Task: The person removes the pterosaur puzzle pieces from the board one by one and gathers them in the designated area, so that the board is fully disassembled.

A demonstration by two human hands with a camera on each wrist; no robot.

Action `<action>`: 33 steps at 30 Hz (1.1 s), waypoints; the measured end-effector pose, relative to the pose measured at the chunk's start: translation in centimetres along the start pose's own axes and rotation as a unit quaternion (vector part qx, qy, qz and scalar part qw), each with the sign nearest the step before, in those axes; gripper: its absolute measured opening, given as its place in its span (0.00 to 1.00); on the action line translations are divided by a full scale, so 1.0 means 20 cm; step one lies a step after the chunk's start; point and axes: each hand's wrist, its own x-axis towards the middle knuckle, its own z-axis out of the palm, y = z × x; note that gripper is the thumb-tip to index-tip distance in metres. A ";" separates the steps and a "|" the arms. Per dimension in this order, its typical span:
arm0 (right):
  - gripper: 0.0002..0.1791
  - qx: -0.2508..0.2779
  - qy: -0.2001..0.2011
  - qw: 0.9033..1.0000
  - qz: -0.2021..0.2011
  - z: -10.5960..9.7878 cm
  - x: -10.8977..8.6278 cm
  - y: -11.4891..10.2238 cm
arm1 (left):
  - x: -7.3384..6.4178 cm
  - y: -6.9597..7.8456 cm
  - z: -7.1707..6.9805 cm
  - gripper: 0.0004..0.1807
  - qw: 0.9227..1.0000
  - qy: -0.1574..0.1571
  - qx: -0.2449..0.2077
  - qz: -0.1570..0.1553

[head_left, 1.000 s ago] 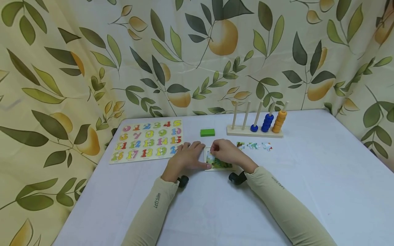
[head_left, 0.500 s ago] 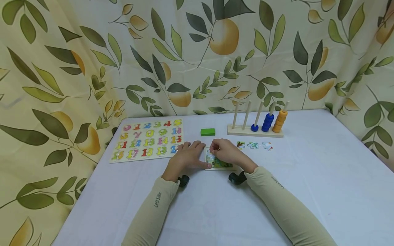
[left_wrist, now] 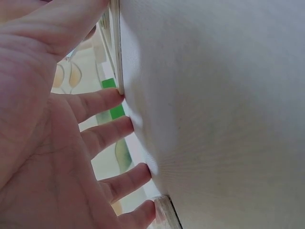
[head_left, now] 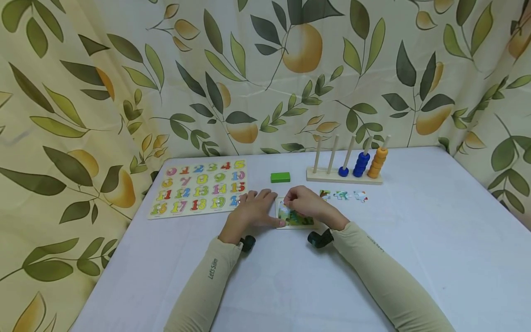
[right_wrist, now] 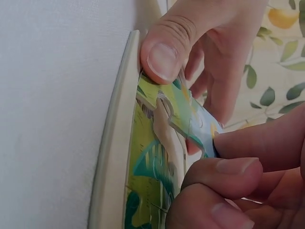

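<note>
A small wooden jigsaw puzzle [head_left: 298, 221] with a green dinosaur-like picture lies between the hands. My left hand [head_left: 255, 212] rests at its left side, fingers spread straight, fingertips down on the table. In the right wrist view the left thumb [right_wrist: 164, 59] presses one end of a puzzle piece [right_wrist: 183, 109] that sits tilted above the wooden frame [right_wrist: 112, 138]. My right hand [head_left: 309, 203] pinches the other end of that piece near the puzzle's upper left, its fingers curled. Part of the puzzle is hidden under the right hand.
Loose puzzle pieces [head_left: 342, 195] lie in a row to the right. Behind stand a green block [head_left: 280, 177] and a wooden peg stand [head_left: 344, 177] with blue and orange beads. A number board [head_left: 199, 189] lies left, beside the left hand. A leaf-patterned curtain [head_left: 265, 92] backs the table.
Both hands stay at the puzzle. The right fingers have shifted only very slightly around the piece; the view has tilted a little.
</note>
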 end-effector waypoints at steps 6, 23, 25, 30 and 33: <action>0.07 0.023 -0.010 1.000 0.005 -0.01 -0.01 -0.01 | 0.00 0.00 0.00 0.52 1.000 0.002 -0.001 0.004; 0.06 -0.005 0.033 0.999 -0.032 0.00 -0.01 -0.04 | 0.01 -0.01 0.00 0.52 1.000 -0.004 -0.012 0.003; 0.07 -0.005 0.035 0.999 -0.031 -0.01 -0.02 -0.04 | 0.01 -0.01 0.00 0.52 1.000 -0.006 -0.012 0.004; 0.07 0.005 0.033 0.999 -0.038 -0.05 -0.03 -0.04 | 0.00 -0.01 0.00 0.53 1.000 -0.009 -0.007 0.004; 0.07 0.003 0.031 0.999 -0.044 -0.08 -0.04 -0.03 | -0.01 -0.01 0.00 0.53 1.000 -0.010 0.004 0.004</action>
